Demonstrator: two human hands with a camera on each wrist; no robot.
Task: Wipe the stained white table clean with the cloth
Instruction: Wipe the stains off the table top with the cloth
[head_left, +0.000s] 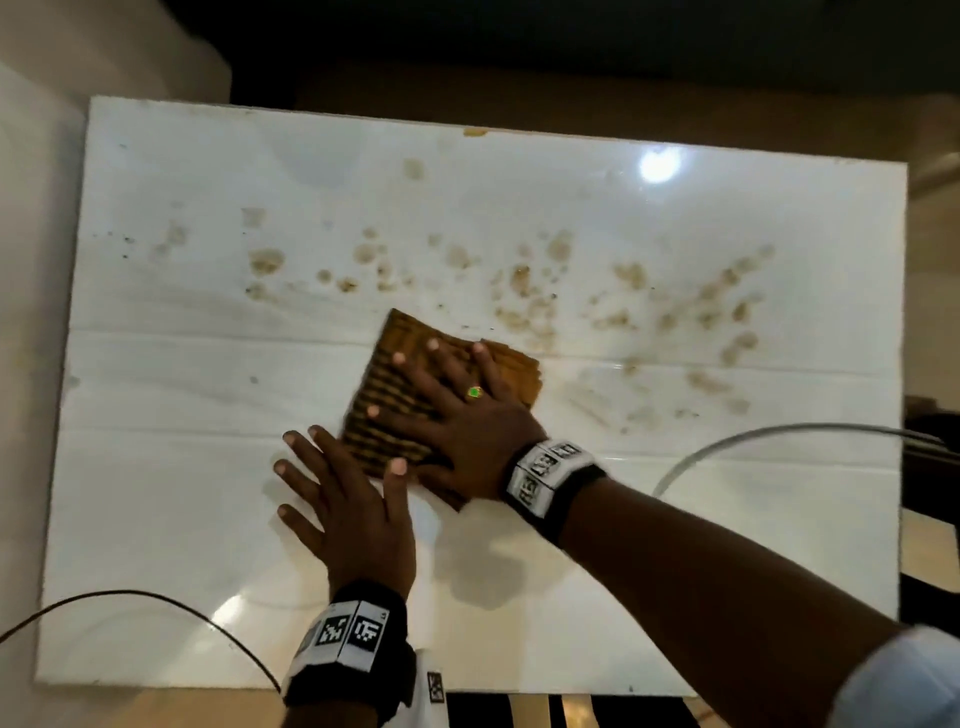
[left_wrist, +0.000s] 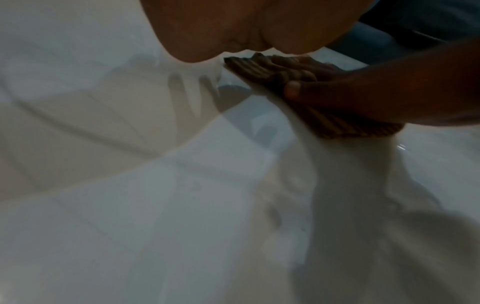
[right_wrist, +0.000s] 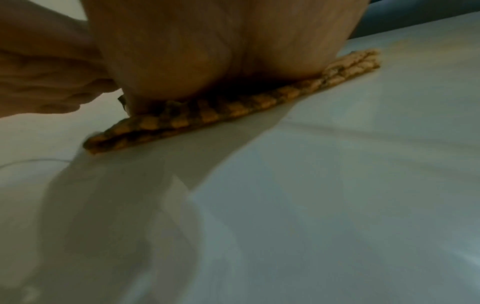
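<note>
A folded orange-brown striped cloth lies flat near the middle of the white table. My right hand presses on it with fingers spread and straight, a green ring on one finger. My left hand lies flat on the table just left of the cloth, its thumb touching the cloth's near edge. Brown stains are scattered across the far half of the table, beyond and right of the cloth. The right wrist view shows my palm on the cloth. The left wrist view shows the cloth under the right hand.
A dark cable crosses the table's near left corner. A grey cable arcs over the right edge. A bright lamp reflection sits at the far right. Dark floor and furniture lie beyond the table's edges.
</note>
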